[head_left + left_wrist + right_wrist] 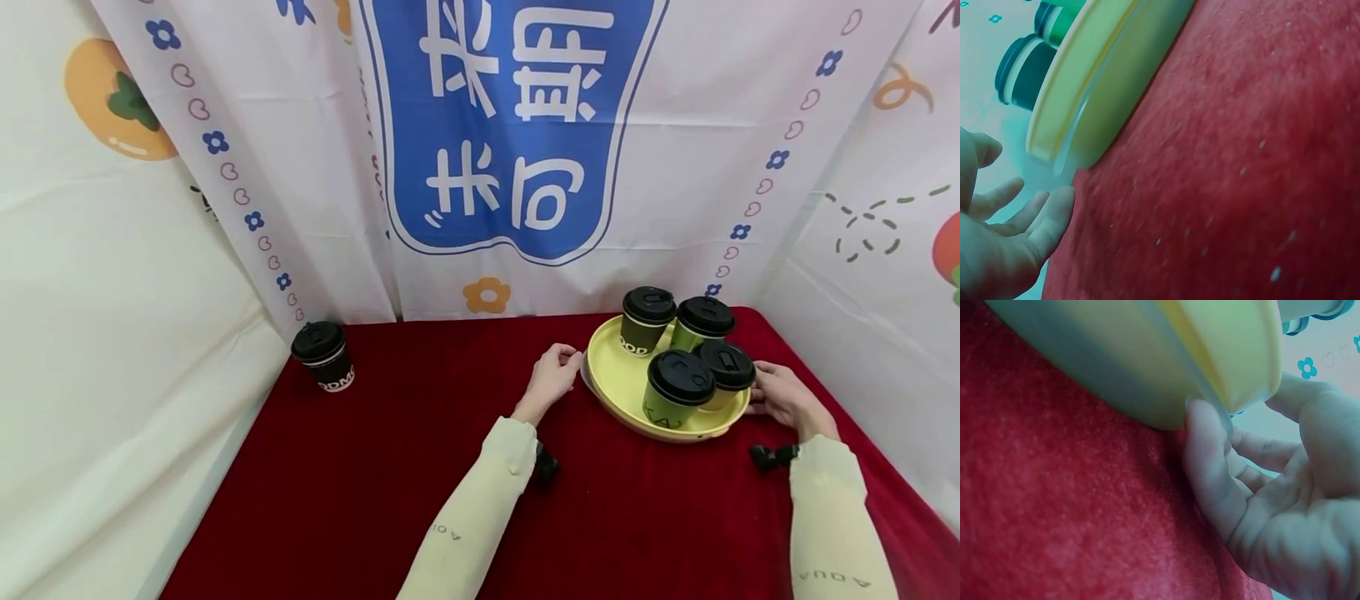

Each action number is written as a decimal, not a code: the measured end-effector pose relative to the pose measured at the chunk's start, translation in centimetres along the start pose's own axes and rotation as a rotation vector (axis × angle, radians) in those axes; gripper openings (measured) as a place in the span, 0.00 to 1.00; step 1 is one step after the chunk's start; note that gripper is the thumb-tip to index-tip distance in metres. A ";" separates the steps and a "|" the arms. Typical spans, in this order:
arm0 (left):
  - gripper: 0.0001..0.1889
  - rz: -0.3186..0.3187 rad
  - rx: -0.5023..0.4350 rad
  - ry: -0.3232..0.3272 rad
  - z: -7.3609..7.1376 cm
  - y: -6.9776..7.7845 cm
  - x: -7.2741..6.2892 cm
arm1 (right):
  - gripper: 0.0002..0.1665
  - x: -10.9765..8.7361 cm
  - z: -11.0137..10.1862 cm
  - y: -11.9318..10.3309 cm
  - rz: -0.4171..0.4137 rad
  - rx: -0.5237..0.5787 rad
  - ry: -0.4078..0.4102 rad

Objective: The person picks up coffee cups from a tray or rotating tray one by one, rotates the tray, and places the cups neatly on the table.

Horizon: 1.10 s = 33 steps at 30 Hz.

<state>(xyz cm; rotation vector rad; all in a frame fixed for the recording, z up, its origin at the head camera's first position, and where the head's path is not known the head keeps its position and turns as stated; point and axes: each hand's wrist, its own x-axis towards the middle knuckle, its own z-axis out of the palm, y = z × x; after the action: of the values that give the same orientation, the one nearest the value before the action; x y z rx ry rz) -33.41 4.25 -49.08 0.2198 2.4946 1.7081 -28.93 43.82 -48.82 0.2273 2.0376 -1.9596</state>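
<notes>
A round yellow tray bears several lidded paper cups, among them a dark one, a light green one and a yellow one. My left hand is at the tray's left edge; in the left wrist view its fingers are loosely bent, the fingertips just short of the rim and the thumb away from it. On the opposite side, my right hand holds the tray's edge. In the right wrist view its thumb lies along the rim and a finger reaches under the underside.
A dark lidded paper cup stands alone at the table's far left corner. Dark red cloth covers the table. A white printed curtain hangs behind it, and white walls close in both sides.
</notes>
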 end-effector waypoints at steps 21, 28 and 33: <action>0.21 -0.057 -0.120 0.015 2.8 -0.4 0.3 | 0.14 0.1 -0.1 -0.5 0.018 -0.114 -0.003; 0.20 -0.067 -0.111 0.012 3.1 -0.6 0.5 | 0.10 0.1 -0.3 -1.0 0.025 -0.197 -0.008; 0.20 -0.066 -0.112 0.015 3.0 -0.4 0.6 | 0.10 0.1 -0.4 -1.4 0.018 -0.242 -0.010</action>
<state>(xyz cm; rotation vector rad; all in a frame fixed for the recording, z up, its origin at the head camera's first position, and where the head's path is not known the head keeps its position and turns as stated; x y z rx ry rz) -33.53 6.94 -50.57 0.1138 2.3787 1.8217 -29.52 44.13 -47.53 0.1801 2.2327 -1.6792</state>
